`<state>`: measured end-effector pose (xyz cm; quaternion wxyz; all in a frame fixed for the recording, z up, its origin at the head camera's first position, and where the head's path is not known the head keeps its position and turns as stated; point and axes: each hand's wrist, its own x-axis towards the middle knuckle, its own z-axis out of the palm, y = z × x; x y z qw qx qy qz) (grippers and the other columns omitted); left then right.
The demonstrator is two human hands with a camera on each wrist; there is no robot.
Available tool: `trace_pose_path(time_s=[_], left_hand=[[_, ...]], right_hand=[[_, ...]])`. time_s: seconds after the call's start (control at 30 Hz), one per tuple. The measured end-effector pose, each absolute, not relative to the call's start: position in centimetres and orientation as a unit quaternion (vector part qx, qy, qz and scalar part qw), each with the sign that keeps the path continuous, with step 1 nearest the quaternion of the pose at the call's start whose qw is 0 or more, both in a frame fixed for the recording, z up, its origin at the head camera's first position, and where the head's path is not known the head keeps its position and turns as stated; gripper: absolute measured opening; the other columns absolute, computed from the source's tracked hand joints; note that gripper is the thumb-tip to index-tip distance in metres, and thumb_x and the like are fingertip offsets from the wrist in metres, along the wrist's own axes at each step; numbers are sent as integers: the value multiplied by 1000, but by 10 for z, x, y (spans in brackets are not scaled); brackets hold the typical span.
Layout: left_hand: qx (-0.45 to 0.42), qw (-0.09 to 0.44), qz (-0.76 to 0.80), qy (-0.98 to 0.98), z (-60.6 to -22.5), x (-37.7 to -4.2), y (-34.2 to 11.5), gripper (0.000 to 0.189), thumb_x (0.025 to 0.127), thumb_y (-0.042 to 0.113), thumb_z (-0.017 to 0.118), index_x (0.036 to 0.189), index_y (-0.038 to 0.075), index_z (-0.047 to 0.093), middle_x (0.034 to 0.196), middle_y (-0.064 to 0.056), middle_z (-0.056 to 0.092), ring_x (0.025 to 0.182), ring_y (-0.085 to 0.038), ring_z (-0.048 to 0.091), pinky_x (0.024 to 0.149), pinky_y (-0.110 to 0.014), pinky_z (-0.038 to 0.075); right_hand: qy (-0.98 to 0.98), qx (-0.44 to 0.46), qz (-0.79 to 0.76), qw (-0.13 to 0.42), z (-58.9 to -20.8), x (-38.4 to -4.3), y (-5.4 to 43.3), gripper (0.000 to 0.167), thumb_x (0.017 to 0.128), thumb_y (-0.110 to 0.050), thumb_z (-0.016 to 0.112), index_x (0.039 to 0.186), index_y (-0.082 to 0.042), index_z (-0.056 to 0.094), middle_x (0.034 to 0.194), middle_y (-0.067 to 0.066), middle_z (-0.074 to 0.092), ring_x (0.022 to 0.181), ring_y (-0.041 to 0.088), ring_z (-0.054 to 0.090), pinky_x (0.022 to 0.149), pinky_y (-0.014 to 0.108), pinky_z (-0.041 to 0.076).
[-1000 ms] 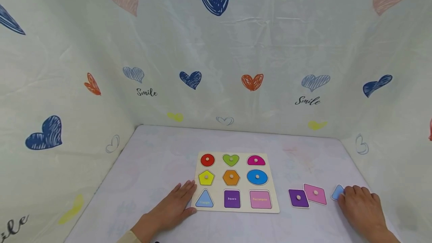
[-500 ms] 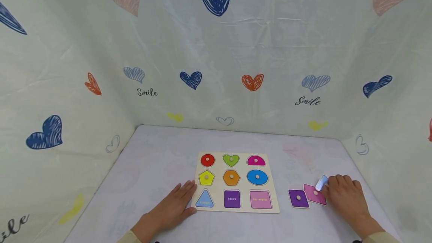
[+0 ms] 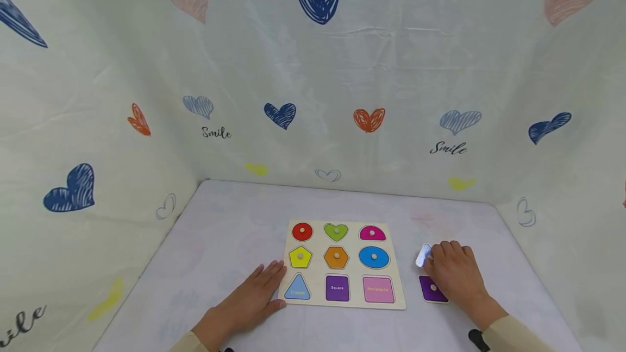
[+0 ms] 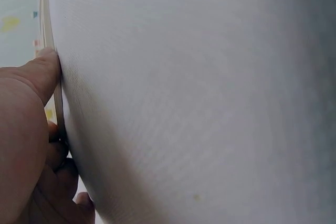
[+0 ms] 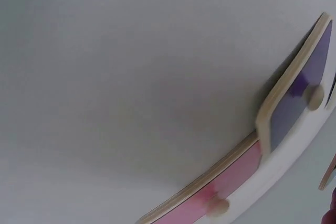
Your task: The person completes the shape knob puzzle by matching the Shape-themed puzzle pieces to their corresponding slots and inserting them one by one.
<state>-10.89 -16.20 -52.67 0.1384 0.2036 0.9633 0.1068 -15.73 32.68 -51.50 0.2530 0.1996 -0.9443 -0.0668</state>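
My left hand (image 3: 254,292) lies with straight fingers along the left edge of a cream shape-puzzle board (image 3: 318,242). In the left wrist view, its fingertip (image 4: 48,59) is right at the board's edge. Several knobbed shapes sit in the upper two rows. Below them are bare recesses: a blue triangle (image 3: 297,287), a purple square (image 3: 337,288) and a pink rectangle (image 3: 378,289). Right of the board, my right hand (image 3: 457,273) pinches a tilted blue triangle piece (image 3: 423,255). It passes above a purple square piece (image 3: 429,290) and hides the pink rectangle piece (image 5: 210,195) from the head view.
The pieces and board share a pale-covered table (image 3: 235,221). A white curtain (image 3: 391,69) printed with hearts surrounds its back and sides. In the right wrist view, the purple piece (image 5: 296,98) and the pink one touch at their corners, wooden knobs up.
My right hand has carried the blue triangle piece leftwards from the table's right side, over the pink and purple pieces, tilting it up. My left hand stays at the board.
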Motion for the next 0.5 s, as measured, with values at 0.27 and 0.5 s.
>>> trace_pose_path(time_s=[0.27, 0.5], left_hand=[[206, 142, 110, 962, -524, -108, -162, 85, 101, 58, 60, 166, 12, 32, 174, -2, 31, 162, -24, 25, 132, -53, 22], [202, 142, 109, 963, -523, -108, -162, 85, 100, 58, 62, 166, 12, 33, 173, -2, 32, 161, -25, 27, 131, -53, 23]], right_hand=[[-956, 193, -61, 214, -513, -158, 280, 37, 84, -27, 86, 93, -1, 60, 82, 11, 57, 82, 28, 54, 73, 44, 49], [-952, 210, -51, 215, -513, -159, 243, 36, 84, -27, 87, 93, -4, 61, 82, 8, 56, 83, 26, 54, 75, 40, 47]])
